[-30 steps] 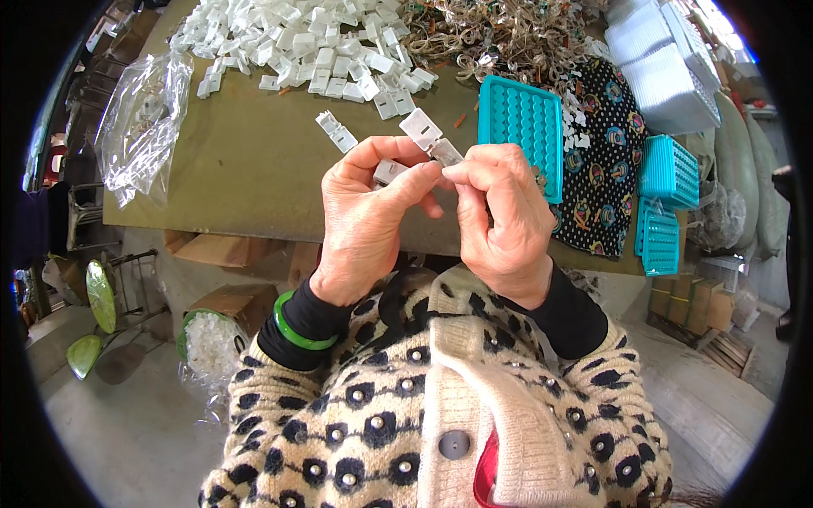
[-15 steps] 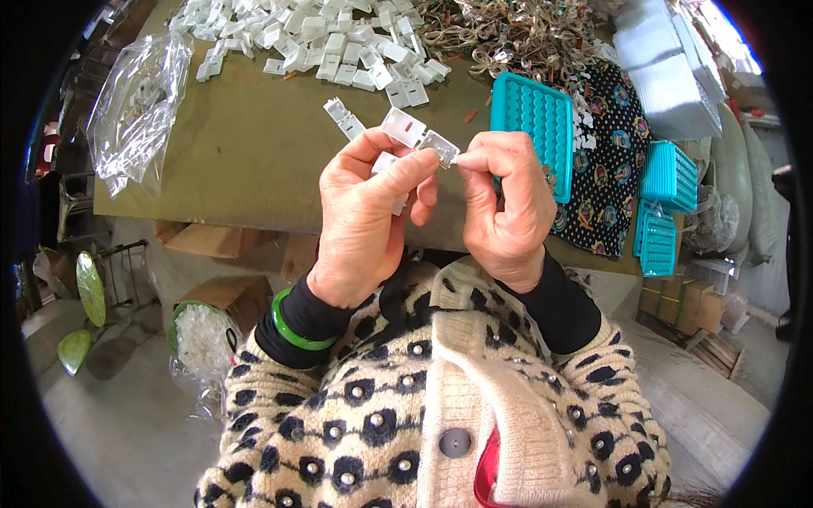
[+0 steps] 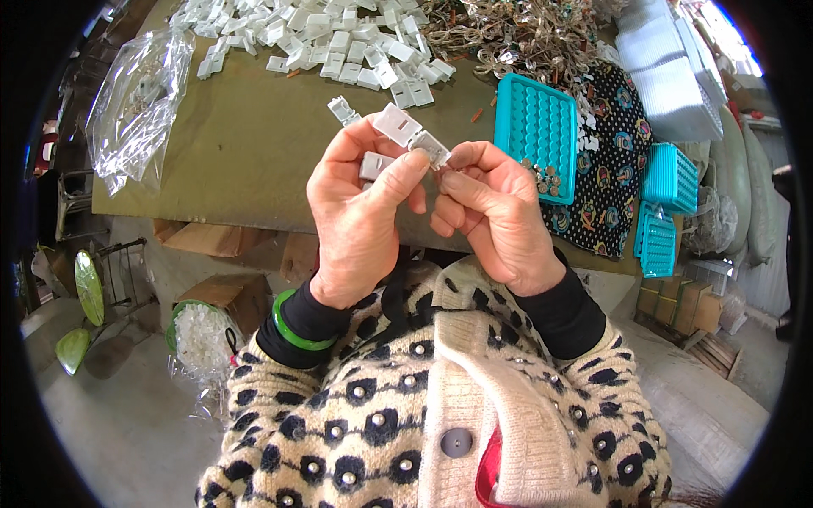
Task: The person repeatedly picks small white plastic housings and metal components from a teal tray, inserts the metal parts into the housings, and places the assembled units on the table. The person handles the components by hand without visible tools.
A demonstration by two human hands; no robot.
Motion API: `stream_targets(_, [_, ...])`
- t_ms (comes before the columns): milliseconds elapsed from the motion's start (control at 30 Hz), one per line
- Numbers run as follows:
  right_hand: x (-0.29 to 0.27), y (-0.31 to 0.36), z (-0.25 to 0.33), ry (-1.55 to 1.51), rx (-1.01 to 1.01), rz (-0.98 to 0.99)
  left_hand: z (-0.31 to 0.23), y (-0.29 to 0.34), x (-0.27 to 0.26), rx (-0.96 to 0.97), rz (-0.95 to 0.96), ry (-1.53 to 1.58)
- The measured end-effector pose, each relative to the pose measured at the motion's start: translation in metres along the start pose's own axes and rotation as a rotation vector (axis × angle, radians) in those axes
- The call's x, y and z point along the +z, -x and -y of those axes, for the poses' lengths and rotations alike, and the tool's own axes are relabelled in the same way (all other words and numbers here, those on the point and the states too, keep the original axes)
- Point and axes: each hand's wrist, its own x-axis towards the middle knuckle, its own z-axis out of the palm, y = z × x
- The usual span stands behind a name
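A small-parts workshop: white plastic casings (image 3: 340, 42) lie heaped on the worktable (image 3: 233, 161) beyond the left hand (image 3: 357, 207), tangled cords (image 3: 517, 34) beyond the right hand (image 3: 501, 210), with stacked teal trays (image 3: 671, 176) and bulky sacks (image 3: 764, 193) farther to the right.

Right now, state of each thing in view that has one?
Left hand: closed on the hinged white plastic case
Hinged white plastic case: unfolded
Second white case: in left hand, open or shut unclear
Right hand: fingers curled by the unfolded case, grip unclear
Teal studded tray: flat, partly filled
Small round metal pieces: loose, in tray's near end
Clear plastic bag: crumpled
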Motion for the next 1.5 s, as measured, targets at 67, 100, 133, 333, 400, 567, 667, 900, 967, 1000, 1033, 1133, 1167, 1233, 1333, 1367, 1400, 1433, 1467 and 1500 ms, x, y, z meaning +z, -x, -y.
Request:
stream_targets(67, [0.000, -0.001, -0.003, -0.027, 0.035, -0.012, 0.000, 0.004, 0.001, 0.060, 0.055, 0.032])
stream_targets(100, [-0.001, -0.001, -0.005, 0.012, -0.027, -0.008, 0.001, 0.006, 0.002, 0.066, 0.074, 0.042])
stream_targets(133, [-0.001, -0.002, -0.008, 0.052, -0.088, -0.006, 0.001, 0.004, 0.002, 0.064, 0.086, 0.065])
stream_targets(333, [-0.022, 0.021, 0.002, 1.092, -0.871, -0.067, -0.003, -0.001, -0.005, -0.118, 0.191, 0.093])
stream_targets(400, [-0.042, 0.028, 0.022, 1.439, -1.097, -0.171, -0.003, -0.001, -0.006, -0.198, 0.203, 0.110])
stream_targets(567, [-0.080, 0.028, 0.038, 1.686, -1.090, -0.311, 0.005, 0.004, 0.001, -0.435, 0.222, 0.099])
stream_targets(667, [-0.091, 0.021, 0.043, 1.793, -1.065, -0.268, 0.011, 0.007, 0.010, -0.483, 0.166, 0.013])
stream_targets(900, [-0.097, 0.015, 0.060, 1.647, -0.909, -0.108, 0.014, 0.006, 0.021, -0.505, 0.164, 0.028])
stream_targets(967, [-0.096, 0.018, 0.064, 1.507, -0.885, -0.157, 0.015, 0.005, 0.022, -0.512, 0.171, 0.030])
stream_targets(1000, [-0.097, 0.021, 0.068, 1.406, -0.818, -0.186, 0.016, 0.004, 0.023, -0.515, 0.173, 0.028])
stream_targets(1033, [-0.097, 0.024, 0.071, 1.371, -0.793, -0.201, 0.016, 0.004, 0.023, -0.518, 0.176, 0.027])
stream_targets(1133, [-0.098, 0.029, 0.077, 1.371, -0.759, -0.161, 0.019, 0.003, 0.026, -0.511, 0.177, 0.023])
stream_targets(1167, [-0.098, 0.031, 0.077, 1.406, -0.782, -0.133, 0.020, 0.003, 0.026, -0.519, 0.169, -0.010])
stream_targets(1233, [-0.098, 0.034, 0.076, 1.448, -0.774, -0.094, 0.020, 0.003, 0.027, -0.525, 0.170, -0.050])
stream_targets(1333, [-0.099, 0.038, 0.074, 1.484, -0.710, -0.073, 0.021, 0.001, 0.027, -0.543, 0.160, -0.037])
stream_targets(1367, [-0.100, 0.037, 0.073, 1.536, -0.767, -0.044, 0.021, 0.001, 0.027, -0.535, 0.178, -0.015])
stream_targets(1400, [-0.101, 0.034, 0.072, 1.587, -0.828, -0.016, 0.022, 0.001, 0.027, -0.530, 0.185, -0.007])
stream_targets(1433, [-0.102, 0.032, 0.071, 1.638, -0.886, 0.012, 0.022, 0.001, 0.027, -0.518, 0.206, 0.014])
stream_targets(1467, [-0.103, 0.032, 0.071, 1.675, -0.871, 0.029, 0.023, 0.001, 0.027, -0.527, 0.199, 0.001])
stream_targets(1500, [-0.104, 0.031, 0.072, 1.712, -0.857, 0.048, 0.023, 0.001, 0.026, -0.524, 0.204, 0.001])
